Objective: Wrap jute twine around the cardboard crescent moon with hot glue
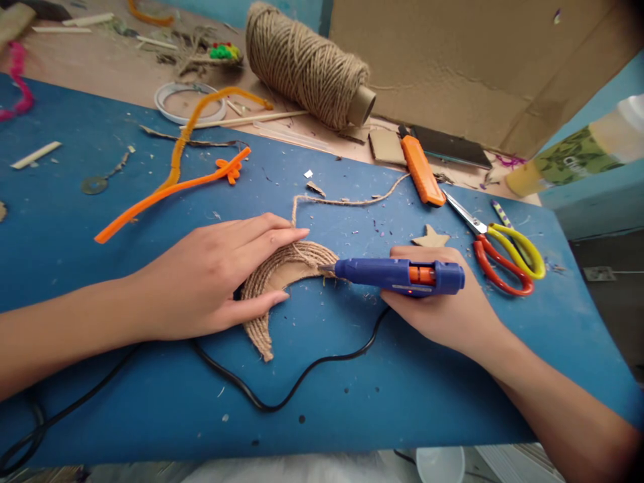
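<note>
A cardboard crescent (288, 274) lies on the blue mat, with rows of jute twine laid along its curve. My left hand (226, 272) steadies it, fingers over the upper edge and thumb at the inner side. In my right hand (433, 312) is a blue glue gun (375, 274), its nozzle touching or just over the bare cardboard near the crescent's right end. A loose strand of twine (347, 201) runs from the crescent toward the orange cutter. The crescent's left part is partly hidden under my left hand.
Scissors (503, 251), an orange utility knife (422, 171) and a cardboard star (431, 237) lie to the right. Behind are a twine spool (306, 64) and a bottle (578, 147). Orange pipe cleaners (171, 191) lie left. The black cord (302, 372) crosses the front.
</note>
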`<action>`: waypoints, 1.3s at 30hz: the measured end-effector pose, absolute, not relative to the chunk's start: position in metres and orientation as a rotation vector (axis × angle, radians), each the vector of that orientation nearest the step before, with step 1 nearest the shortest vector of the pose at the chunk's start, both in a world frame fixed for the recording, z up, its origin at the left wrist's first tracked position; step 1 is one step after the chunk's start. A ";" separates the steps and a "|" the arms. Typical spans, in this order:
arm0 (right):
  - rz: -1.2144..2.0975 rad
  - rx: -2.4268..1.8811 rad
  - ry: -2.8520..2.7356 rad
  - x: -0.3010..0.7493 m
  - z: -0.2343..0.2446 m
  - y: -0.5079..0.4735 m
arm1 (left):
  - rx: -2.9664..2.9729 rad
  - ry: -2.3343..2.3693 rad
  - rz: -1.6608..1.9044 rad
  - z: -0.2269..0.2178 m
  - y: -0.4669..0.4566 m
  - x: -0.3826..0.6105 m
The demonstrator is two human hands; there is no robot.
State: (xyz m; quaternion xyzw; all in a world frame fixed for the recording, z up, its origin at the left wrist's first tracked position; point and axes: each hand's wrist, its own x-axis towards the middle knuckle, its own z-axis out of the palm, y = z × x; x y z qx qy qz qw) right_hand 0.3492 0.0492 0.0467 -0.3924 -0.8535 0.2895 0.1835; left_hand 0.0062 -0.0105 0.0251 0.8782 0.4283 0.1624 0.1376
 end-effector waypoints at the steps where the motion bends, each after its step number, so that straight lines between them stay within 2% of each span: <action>1: 0.820 -1.112 -2.406 0.349 0.047 0.049 | 2.540 1.238 0.468 0.025 -0.010 0.006; 39: 0.886 -1.202 -2.400 0.349 0.051 0.048 | 2.520 1.243 0.481 0.025 -0.011 0.007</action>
